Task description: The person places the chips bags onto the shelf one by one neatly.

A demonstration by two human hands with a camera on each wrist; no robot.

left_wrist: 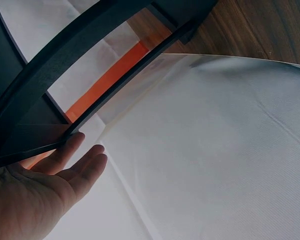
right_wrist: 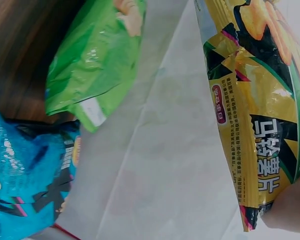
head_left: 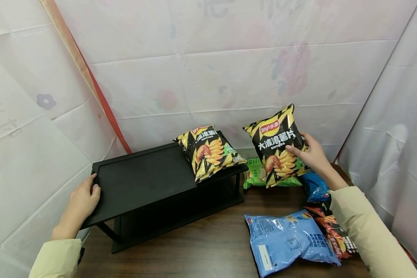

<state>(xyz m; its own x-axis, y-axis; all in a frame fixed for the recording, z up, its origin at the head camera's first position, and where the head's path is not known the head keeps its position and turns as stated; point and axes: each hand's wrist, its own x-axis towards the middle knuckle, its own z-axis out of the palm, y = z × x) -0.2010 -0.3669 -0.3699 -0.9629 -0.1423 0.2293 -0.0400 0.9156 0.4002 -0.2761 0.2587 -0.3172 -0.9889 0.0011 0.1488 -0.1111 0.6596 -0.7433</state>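
My right hand (head_left: pixel 312 152) grips a black-and-yellow chip bag (head_left: pixel 269 137) by its right side, thumb on the printed front. The bag is raised above the table, and its side seam faces the right wrist view. A matching chip bag (head_left: pixel 212 154) lies on the right end of a black two-tier shelf (head_left: pixel 142 177). At the shelf's left end, my left hand (head_left: pixel 81 200) holds the top board's edge. Several fingers (left_wrist: pixel 90 172) show below that edge in the left wrist view. Behind the held bag lies a green chip bag (head_left: pixel 253 173), partly covered.
On the brown table (head_left: pixel 201 239), a light-blue bag (head_left: pixel 288 239) lies at the front right. A red bag (head_left: pixel 335 231) and a darker blue bag (head_left: pixel 314 187) sit near my right forearm, partly hidden. White cloth (head_left: pixel 208 77) hangs behind and at both sides.
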